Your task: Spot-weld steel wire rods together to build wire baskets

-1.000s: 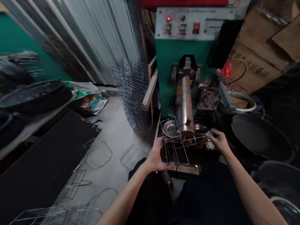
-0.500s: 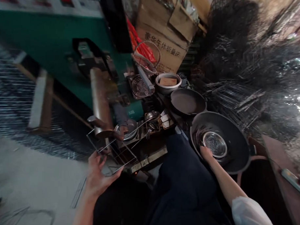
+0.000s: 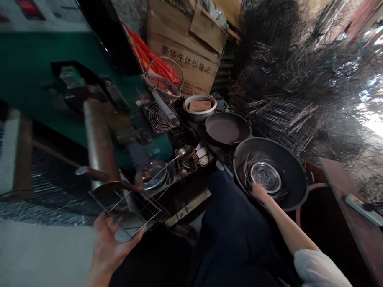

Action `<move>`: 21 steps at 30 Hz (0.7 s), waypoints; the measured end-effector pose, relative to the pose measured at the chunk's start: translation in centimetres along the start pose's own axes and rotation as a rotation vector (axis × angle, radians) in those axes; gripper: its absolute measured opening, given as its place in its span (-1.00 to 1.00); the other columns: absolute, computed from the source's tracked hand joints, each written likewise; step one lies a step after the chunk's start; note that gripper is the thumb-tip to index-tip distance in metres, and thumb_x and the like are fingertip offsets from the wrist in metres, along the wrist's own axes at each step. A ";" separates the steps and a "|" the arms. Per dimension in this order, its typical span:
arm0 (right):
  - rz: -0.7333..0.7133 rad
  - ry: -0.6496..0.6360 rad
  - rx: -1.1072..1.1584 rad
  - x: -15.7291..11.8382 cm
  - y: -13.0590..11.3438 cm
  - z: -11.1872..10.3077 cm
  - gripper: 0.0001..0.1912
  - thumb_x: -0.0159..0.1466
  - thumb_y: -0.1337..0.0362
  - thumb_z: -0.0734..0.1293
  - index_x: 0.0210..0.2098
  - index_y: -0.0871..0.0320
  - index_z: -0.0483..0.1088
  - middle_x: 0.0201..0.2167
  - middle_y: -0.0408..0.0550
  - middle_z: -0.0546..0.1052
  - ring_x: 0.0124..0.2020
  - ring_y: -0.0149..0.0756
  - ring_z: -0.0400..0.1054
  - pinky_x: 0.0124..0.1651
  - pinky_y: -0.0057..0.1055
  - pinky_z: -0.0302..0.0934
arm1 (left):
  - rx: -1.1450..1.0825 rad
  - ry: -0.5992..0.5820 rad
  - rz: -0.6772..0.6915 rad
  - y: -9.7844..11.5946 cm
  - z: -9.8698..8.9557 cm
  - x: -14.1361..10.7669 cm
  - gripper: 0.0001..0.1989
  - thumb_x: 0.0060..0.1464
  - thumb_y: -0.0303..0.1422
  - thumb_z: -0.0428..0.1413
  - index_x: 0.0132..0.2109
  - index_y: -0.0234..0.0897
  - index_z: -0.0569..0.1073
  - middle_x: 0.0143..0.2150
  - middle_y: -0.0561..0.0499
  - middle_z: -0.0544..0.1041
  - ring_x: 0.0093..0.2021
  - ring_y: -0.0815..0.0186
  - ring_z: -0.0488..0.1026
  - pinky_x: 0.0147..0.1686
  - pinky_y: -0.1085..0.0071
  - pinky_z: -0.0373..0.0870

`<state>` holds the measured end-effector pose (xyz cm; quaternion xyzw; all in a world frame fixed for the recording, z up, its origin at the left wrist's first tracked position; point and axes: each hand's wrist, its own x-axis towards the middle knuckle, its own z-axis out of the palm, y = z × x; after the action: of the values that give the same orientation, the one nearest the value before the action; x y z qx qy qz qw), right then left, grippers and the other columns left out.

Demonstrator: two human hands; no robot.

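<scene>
In the head view, the person's left hand [image 3: 113, 238] supports a wire frame [image 3: 153, 217] at its near corner, fingers curled around the wires on one side and the thumb stretched along the near edge, so the grip is wide rather than tight. The frame sits at the lower left, under the end of a metal cylinder [image 3: 99, 142] that juts from a green machine [image 3: 35, 73]; whether wire and cylinder touch, I cannot tell.

The frame looks light and fairly stiff, with thin rods that would likely bend under a hard squeeze and could turn in the fingers (bare metal tends to be slick). An outer rod or a corner seems the best place to take hold, as the gaps between rods give little to press on.

The right hand [image 3: 259, 192] reaches into a large dark pan [image 3: 293, 182], its fingertips among loose wires [image 3: 244, 171] and just beside a round metal bowl [image 3: 277, 188] of small metal pieces. I cannot tell whether those fingers are pinched on a wire or apart. The loose wires appear thin, springy and easy to tangle; one would be best picked by its end.
</scene>
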<state>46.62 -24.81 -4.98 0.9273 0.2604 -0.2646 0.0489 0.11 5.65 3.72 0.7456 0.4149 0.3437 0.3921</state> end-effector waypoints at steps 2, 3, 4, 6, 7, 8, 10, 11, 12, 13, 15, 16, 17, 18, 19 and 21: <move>-0.020 0.033 0.028 -0.5 -0.5 -0.7 -0.60 0.34 0.29 0.34 0.15 0.21 0.50 0.01 0.22 0.63 0.09 -0.05 0.52 0.04 -0.35 0.33 | 0.016 0.007 0.006 -0.2 0.1 0.1 0.01 -0.28 -0.02 0.45 0.24 -0.12 0.13 0.14 -0.16 0.39 0.13 -0.14 0.48 0.26 -0.36 0.33; -0.029 0.058 0.039 -0.8 -0.8 -1.2 -0.59 0.34 0.28 0.34 0.17 0.21 0.48 0.02 0.20 0.63 0.09 -0.06 0.52 0.05 -0.37 0.31 | 0.025 0.016 0.010 -0.3 0.2 0.1 0.03 -0.30 -0.01 0.46 0.24 -0.13 0.14 0.14 -0.16 0.40 0.12 -0.13 0.49 0.26 -0.34 0.34; -0.035 0.089 0.049 -1.2 -1.1 -2.0 -0.57 0.36 0.27 0.33 0.19 0.22 0.46 0.02 0.20 0.62 0.10 -0.07 0.51 0.06 -0.37 0.30 | 0.030 0.029 0.016 -0.3 0.3 0.1 0.04 -0.34 0.01 0.46 0.23 -0.14 0.15 0.12 -0.15 0.41 0.11 -0.12 0.49 0.25 -0.32 0.35; -0.034 0.155 0.058 -2.1 -1.4 -4.1 -0.55 0.41 0.21 0.28 0.24 0.22 0.41 0.02 0.24 0.61 0.09 -0.04 0.51 0.04 -0.33 0.30 | 0.027 0.055 0.024 -0.3 0.6 0.1 0.05 -0.36 0.00 0.47 0.23 -0.14 0.16 0.12 -0.15 0.41 0.11 -0.11 0.50 0.24 -0.26 0.40; -0.027 0.194 0.059 -2.7 -1.4 -5.6 -0.55 0.43 0.17 0.25 0.24 0.20 0.41 0.00 0.25 0.61 0.06 -0.01 0.51 0.01 -0.29 0.31 | 0.023 0.060 0.026 -0.2 0.7 0.0 0.03 -0.34 -0.01 0.47 0.23 -0.14 0.15 0.12 -0.14 0.41 0.12 -0.10 0.50 0.23 -0.23 0.42; -0.019 0.250 0.064 -3.4 -1.2 -7.2 -0.55 0.44 0.13 0.22 0.22 0.18 0.42 -0.03 0.26 0.62 0.03 0.02 0.52 -0.02 -0.25 0.31 | 0.017 0.059 0.027 -0.2 0.7 -0.1 0.02 -0.31 -0.03 0.46 0.24 -0.13 0.15 0.13 -0.14 0.41 0.13 -0.08 0.50 0.24 -0.20 0.44; -0.032 0.417 0.118 -5.1 -0.4 -10.8 -0.58 0.42 0.04 0.22 0.08 0.14 0.50 -0.13 0.24 0.63 -0.10 0.04 0.52 -0.11 -0.22 0.31 | 0.001 0.053 0.031 -0.2 0.5 -0.4 -0.01 -0.25 -0.06 0.45 0.26 -0.11 0.14 0.12 -0.12 0.41 0.13 -0.06 0.50 0.25 -0.20 0.43; -0.075 0.523 0.185 -6.1 0.0 -12.7 -0.60 0.40 -0.01 0.24 -0.03 0.13 0.53 -0.20 0.19 0.62 -0.17 0.01 0.51 -0.15 -0.23 0.30 | -0.003 0.051 0.036 -0.3 0.3 -0.8 -0.02 -0.25 -0.05 0.44 0.26 -0.10 0.15 0.12 -0.11 0.42 0.13 -0.06 0.50 0.26 -0.23 0.41; -0.154 0.610 0.284 -7.1 0.3 -14.5 -0.60 0.38 -0.06 0.25 -0.14 0.12 0.52 -0.28 0.12 0.61 -0.24 -0.05 0.48 -0.20 -0.26 0.29 | -0.008 0.053 0.041 -0.5 0.1 -1.1 -0.01 -0.27 -0.03 0.44 0.26 -0.10 0.16 0.12 -0.10 0.42 0.13 -0.07 0.50 0.26 -0.26 0.40; -0.253 0.666 0.406 -8.0 0.3 -16.1 -0.59 0.36 -0.10 0.25 -0.24 0.11 0.49 -0.36 0.04 0.57 -0.31 -0.12 0.44 -0.24 -0.30 0.28 | -0.013 0.048 0.043 -0.6 -0.1 -1.6 0.00 -0.28 -0.02 0.44 0.26 -0.09 0.17 0.12 -0.10 0.43 0.14 -0.08 0.50 0.26 -0.28 0.39; -0.437 0.678 0.645 -9.5 -0.6 -18.8 -0.55 0.35 -0.17 0.26 -0.32 0.09 0.42 -0.44 -0.08 0.49 -0.39 -0.23 0.36 -0.31 -0.37 0.25 | -0.027 0.026 0.041 -0.8 -0.5 -2.7 -0.01 -0.27 -0.02 0.43 0.27 -0.08 0.18 0.14 -0.12 0.42 0.17 -0.12 0.48 0.26 -0.30 0.38; -0.514 0.642 0.739 -9.8 -1.6 -19.8 -0.53 0.33 -0.21 0.27 -0.32 0.09 0.41 -0.44 -0.10 0.47 -0.40 -0.26 0.34 -0.32 -0.39 0.24 | -0.033 0.009 0.040 -0.8 -0.5 -3.2 -0.03 -0.24 -0.05 0.42 0.27 -0.08 0.18 0.16 -0.13 0.42 0.20 -0.14 0.47 0.27 -0.29 0.37; -0.577 0.590 0.807 -9.8 -3.0 -20.5 -0.51 0.32 -0.24 0.29 -0.31 0.09 0.42 -0.43 -0.10 0.48 -0.39 -0.27 0.34 -0.31 -0.39 0.25 | -0.040 -0.003 0.041 -0.8 -0.6 -3.8 -0.06 -0.21 -0.07 0.41 0.28 -0.07 0.18 0.18 -0.14 0.42 0.22 -0.16 0.46 0.27 -0.29 0.37; -0.635 0.526 0.849 -9.4 -4.8 -21.1 -0.48 0.29 -0.27 0.31 -0.30 0.10 0.42 -0.40 -0.09 0.49 -0.37 -0.27 0.34 -0.29 -0.39 0.26 | -0.044 -0.009 0.045 -0.6 -0.5 -4.4 -0.07 -0.19 -0.09 0.40 0.29 -0.07 0.18 0.19 -0.15 0.42 0.23 -0.18 0.46 0.27 -0.30 0.37; -0.686 0.465 0.869 -8.6 -6.7 -21.4 -0.45 0.26 -0.30 0.33 -0.29 0.11 0.43 -0.39 -0.07 0.51 -0.35 -0.26 0.35 -0.28 -0.38 0.26 | -0.045 -0.011 0.050 -0.4 -0.4 -5.0 -0.08 -0.18 -0.11 0.39 0.30 -0.06 0.18 0.20 -0.16 0.43 0.25 -0.20 0.45 0.27 -0.30 0.38; -0.752 0.381 0.878 -6.4 -10.8 -21.3 -0.38 0.21 -0.36 0.33 -0.31 0.12 0.43 -0.40 -0.06 0.51 -0.35 -0.25 0.33 -0.28 -0.37 0.25 | -0.047 -0.017 0.061 0.2 -0.1 -6.0 -0.07 -0.15 -0.13 0.38 0.33 -0.07 0.16 0.21 -0.18 0.44 0.26 -0.23 0.46 0.26 -0.30 0.39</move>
<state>46.42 -13.57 17.08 0.7364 0.4407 -0.1758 -0.4823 -2.39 0.27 2.81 0.7512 0.3806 0.3590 0.4026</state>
